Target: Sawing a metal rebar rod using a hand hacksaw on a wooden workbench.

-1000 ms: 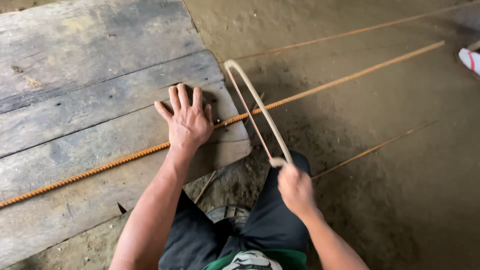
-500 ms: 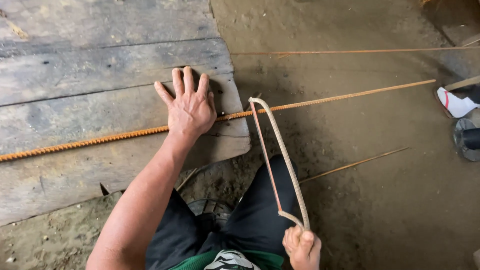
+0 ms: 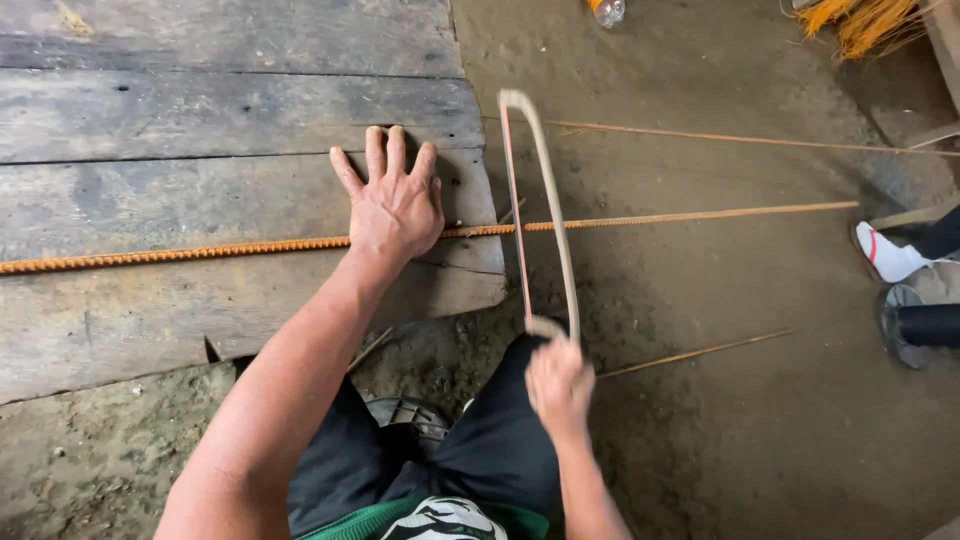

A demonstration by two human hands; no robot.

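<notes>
The steel bar (image 3: pixel 200 250) runs across the middle of the frame, lying on the planks (image 3: pixel 200 120). At lower centre the right hand (image 3: pixel 558 385) is clenched on the saw (image 3: pixel 540 210); the left hand (image 3: pixel 395 205), fingers spread, pins the bar steady. The saw now reaches farther up than half a second ago.

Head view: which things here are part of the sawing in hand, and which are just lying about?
In use: left hand pressing the rusty rebar onto the wooden planks; right hand gripping the hacksaw.

Lying about: thin rods, bottle, yellow bristles.
</notes>
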